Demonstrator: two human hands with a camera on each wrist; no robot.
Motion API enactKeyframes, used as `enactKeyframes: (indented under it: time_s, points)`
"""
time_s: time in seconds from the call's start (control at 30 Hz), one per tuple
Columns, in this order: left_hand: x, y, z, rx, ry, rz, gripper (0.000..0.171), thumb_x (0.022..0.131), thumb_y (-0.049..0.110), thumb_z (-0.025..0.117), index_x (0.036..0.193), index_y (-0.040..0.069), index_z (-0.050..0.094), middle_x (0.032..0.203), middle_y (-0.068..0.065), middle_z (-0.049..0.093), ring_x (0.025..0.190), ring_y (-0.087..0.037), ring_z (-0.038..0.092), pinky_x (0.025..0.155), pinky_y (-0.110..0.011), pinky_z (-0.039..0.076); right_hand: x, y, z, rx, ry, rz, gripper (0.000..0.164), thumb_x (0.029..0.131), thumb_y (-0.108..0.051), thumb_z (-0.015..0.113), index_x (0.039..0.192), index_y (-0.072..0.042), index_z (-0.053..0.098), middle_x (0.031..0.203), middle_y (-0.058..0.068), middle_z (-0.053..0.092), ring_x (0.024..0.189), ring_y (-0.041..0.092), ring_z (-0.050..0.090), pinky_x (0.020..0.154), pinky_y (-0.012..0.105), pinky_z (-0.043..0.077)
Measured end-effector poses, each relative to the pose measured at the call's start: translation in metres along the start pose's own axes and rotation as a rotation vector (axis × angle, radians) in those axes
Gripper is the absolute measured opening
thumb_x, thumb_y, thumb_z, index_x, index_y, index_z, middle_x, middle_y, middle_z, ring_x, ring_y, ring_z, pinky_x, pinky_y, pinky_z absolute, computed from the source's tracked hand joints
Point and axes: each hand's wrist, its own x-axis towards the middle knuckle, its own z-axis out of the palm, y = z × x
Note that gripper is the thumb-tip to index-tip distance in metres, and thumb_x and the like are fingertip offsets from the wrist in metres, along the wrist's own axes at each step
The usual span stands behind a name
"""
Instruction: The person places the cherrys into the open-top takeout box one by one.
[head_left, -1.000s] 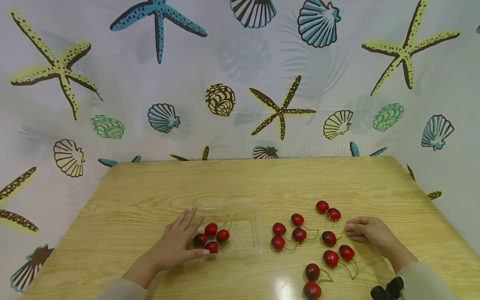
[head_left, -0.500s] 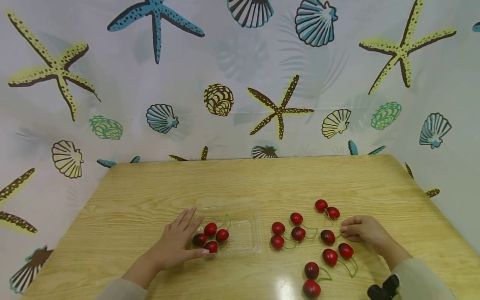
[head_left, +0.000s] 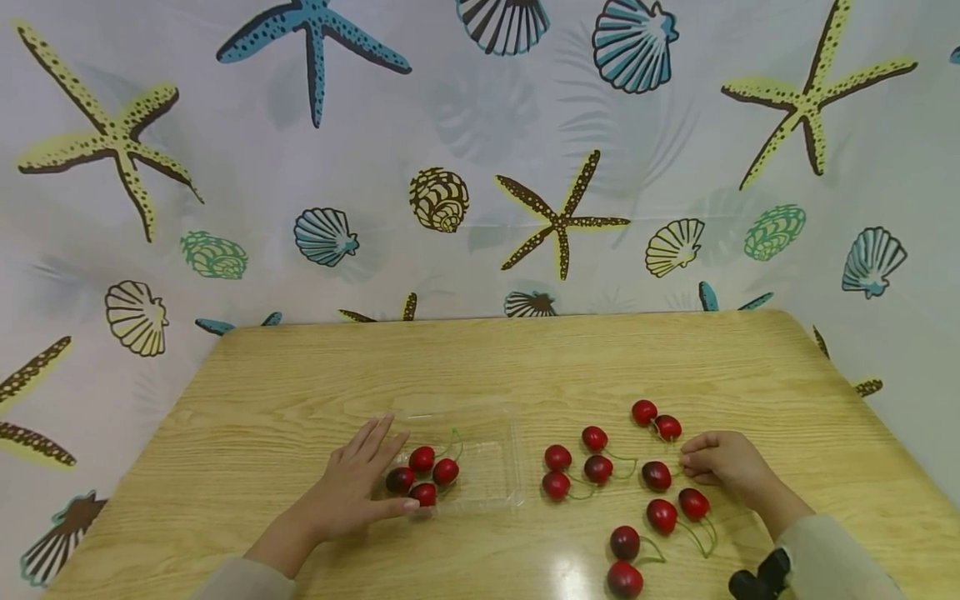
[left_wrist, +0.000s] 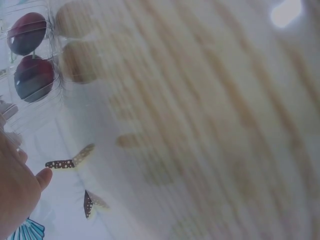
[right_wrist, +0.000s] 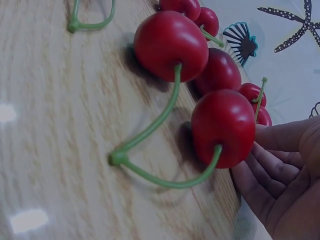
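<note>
My left hand (head_left: 358, 477) lies with spread fingers over the left side of a clear plastic tray (head_left: 515, 467), thumb along its near edge. Several red cherries (head_left: 446, 472) sit in the tray beside that hand; two dark cherries (left_wrist: 33, 79) show through its wall in the left wrist view. On the right, my right hand (head_left: 731, 465) has thumb and fingertips together at the green stem of a single dark-red cherry (head_left: 656, 476). In the right wrist view, a nearer cherry pair (right_wrist: 223, 127) on a joined stem hides the fingertips of that hand.
More cherries lie on the wooden table (head_left: 337, 367): a back pair (head_left: 644, 412), a group (head_left: 597, 469) right of the tray, a pair (head_left: 662, 517) just below the right hand, and a front pair (head_left: 625, 578). A shell-patterned cloth (head_left: 480, 125) hangs behind.
My right hand has moved slightly left, its fingertips now over the stem end of the single cherry, which has shifted a little left. The left hand stays on the tray.
</note>
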Motion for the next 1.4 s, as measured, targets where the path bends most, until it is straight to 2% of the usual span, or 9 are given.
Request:
enactKeyframes:
  time_s: [0.27,0.73,0.93,1.4]
  points:
    - [0.001,0.0,0.001,-0.001,-0.018,-0.016,0.086,0.073,0.063,0.049,0.137,0.011,0.024,0.144,-0.007,0.003,0.129,-0.03,0.001,0.087,-0.064,0.014,-0.001,-0.001,0.0,0.014,0.008,0.006,0.018,0.081,0.005,0.049,0.093,0.018,0.05,0.075,0.006,0.061,0.066,0.014,0.058,0.06,0.028,0.049]
    - [0.002,0.0,0.0,0.009,-0.024,-0.016,0.086,0.073,0.065,0.046,0.137,0.011,0.024,0.144,-0.007,0.004,0.128,-0.031,0.002,0.085,-0.066,0.014,-0.003,0.001,-0.003,0.128,0.01,-0.023,0.018,0.085,0.002,0.05,0.096,0.017,0.05,0.08,0.007,0.061,0.07,0.015,0.06,0.065,0.029,0.049]
    - [0.002,0.0,0.0,0.016,-0.02,-0.012,0.086,0.073,0.065,0.046,0.137,0.011,0.024,0.144,-0.007,0.003,0.128,-0.032,0.002,0.085,-0.066,0.014,-0.005,-0.001,-0.002,0.144,0.003,-0.037,0.017,0.085,0.002,0.05,0.095,0.016,0.05,0.08,0.007,0.061,0.071,0.015,0.061,0.066,0.029,0.049]
    - [0.002,0.0,0.0,0.003,-0.011,-0.01,0.086,0.073,0.064,0.047,0.137,0.011,0.025,0.144,-0.008,0.004,0.128,-0.031,0.002,0.085,-0.066,0.014,-0.011,-0.008,-0.005,0.134,0.024,-0.153,0.02,0.084,0.002,0.051,0.097,0.018,0.05,0.084,0.009,0.061,0.077,0.012,0.061,0.072,0.031,0.047]
